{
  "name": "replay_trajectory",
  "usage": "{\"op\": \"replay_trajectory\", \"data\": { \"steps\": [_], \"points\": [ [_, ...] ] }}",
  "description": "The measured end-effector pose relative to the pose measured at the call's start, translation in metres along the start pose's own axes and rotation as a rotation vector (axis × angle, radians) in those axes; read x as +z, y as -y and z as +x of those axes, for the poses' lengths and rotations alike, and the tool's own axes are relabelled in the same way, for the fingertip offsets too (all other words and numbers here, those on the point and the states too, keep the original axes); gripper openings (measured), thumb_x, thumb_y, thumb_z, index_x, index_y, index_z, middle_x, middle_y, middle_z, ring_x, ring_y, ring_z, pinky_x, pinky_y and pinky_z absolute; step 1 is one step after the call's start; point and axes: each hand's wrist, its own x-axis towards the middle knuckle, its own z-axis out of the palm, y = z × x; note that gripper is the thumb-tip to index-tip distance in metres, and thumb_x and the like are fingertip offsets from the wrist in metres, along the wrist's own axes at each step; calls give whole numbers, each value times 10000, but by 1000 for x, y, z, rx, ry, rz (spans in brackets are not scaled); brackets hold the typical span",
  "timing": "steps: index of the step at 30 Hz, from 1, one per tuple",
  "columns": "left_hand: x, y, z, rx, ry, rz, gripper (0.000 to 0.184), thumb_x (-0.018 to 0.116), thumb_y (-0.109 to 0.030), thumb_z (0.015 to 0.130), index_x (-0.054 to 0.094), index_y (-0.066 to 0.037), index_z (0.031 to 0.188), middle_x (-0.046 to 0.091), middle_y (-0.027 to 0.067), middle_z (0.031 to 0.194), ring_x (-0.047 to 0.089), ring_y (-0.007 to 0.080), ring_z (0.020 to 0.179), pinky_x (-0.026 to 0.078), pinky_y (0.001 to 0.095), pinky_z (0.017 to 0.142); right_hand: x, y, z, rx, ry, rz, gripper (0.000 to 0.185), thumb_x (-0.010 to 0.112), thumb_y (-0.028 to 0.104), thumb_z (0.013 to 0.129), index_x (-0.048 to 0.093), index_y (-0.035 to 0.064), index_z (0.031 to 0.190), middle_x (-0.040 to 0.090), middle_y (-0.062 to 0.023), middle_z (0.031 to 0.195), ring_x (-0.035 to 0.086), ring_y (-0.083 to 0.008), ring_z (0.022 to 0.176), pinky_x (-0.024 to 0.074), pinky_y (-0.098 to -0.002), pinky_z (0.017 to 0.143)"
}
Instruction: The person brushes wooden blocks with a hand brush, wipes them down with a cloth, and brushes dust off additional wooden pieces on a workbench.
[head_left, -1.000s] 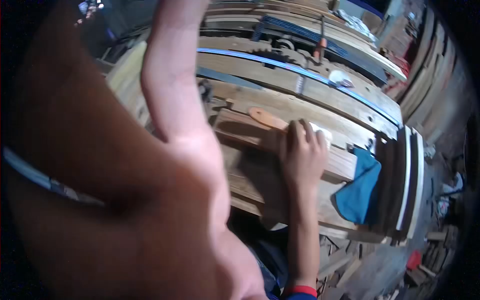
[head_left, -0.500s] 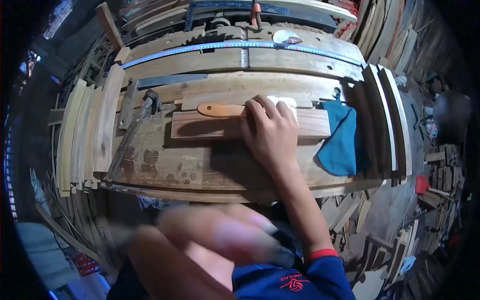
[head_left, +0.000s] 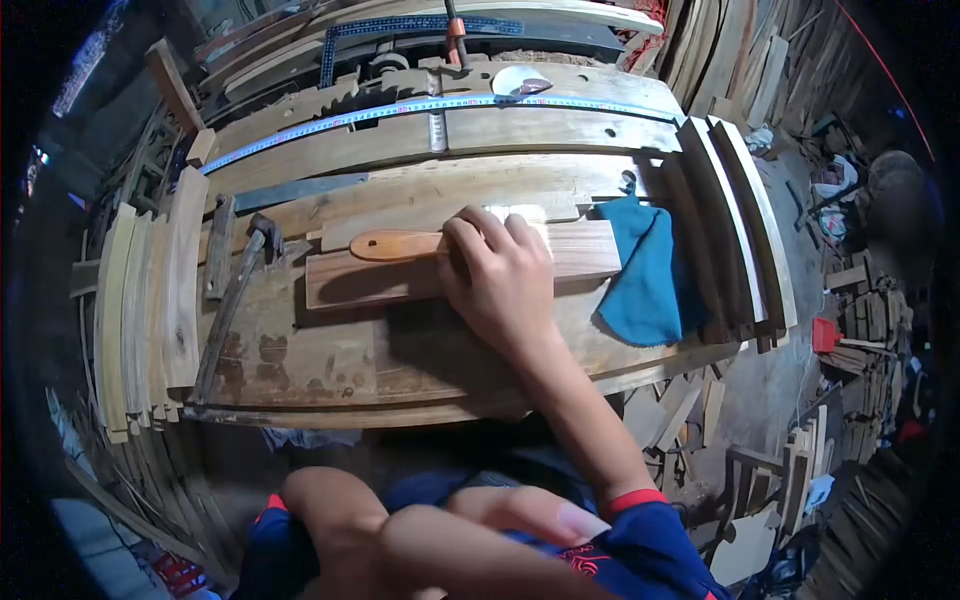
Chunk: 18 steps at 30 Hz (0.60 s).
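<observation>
My right hand [head_left: 500, 275] grips a flat paintbrush with a wooden handle [head_left: 395, 246]. The handle points left, and pale bristles [head_left: 530, 213] show past my fingers. Beneath lies a planed wooden block [head_left: 585, 252], lengthwise on the workbench [head_left: 300, 345]. A teal cloth [head_left: 645, 285] lies by the block's right end. Very near the camera, at the bottom, is my left hand [head_left: 480, 545]. Its visible fingers stretch to the right, a little bent and apart, and I see nothing in them. Part of that hand is cut off by the frame edge.
A hammer [head_left: 235, 300] rests on the left of the bench, near upright wooden strips [head_left: 145, 310]. A tape measure [head_left: 400, 108] stretches across the back, with a small white dish [head_left: 520, 80] beside it. More boards [head_left: 745, 225] stand at the right edge.
The view has shifted, so the bench sits further left. My left hand has moved lower and to the right, and its forearm now shows. My right hand still holds the paintbrush over the block.
</observation>
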Motion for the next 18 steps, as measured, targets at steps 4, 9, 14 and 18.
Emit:
{"op": "replay_trajectory", "data": {
  "steps": [4,9,14,18],
  "points": [
    [-23,-7,-3,-62,16,74,962,749,-526,809,412,12,1533,558,217,1438,515,375,1380,372,504,1183,0,-1,-2,-3,4,2,227,758,138,797,688,94,1009,697,-42,1046,623,-282,822,520,-403,743],
    [-72,-15,8,-124,80,254,929,737,-508,831,416,12,1531,570,216,1425,521,376,1374,371,505,1188,-14,-19,0,29,-109,145,189,737,132,861,672,65,1026,702,-116,980,655,-351,846,520,-457,737],
    [-123,25,36,-312,411,962,896,725,-491,852,420,12,1529,582,216,1412,527,378,1369,370,507,1193,-48,-37,16,359,-61,-42,140,615,143,986,590,10,948,646,-248,846,644,-474,789,494,-545,683],
    [-119,82,17,-306,696,1681,1188,805,-742,691,419,-14,1546,495,241,1501,451,395,1431,302,602,1213,-11,-1,21,127,34,195,145,607,128,1013,566,-7,1045,624,-274,841,632,-486,803,485,-545,701]
  ]
}}
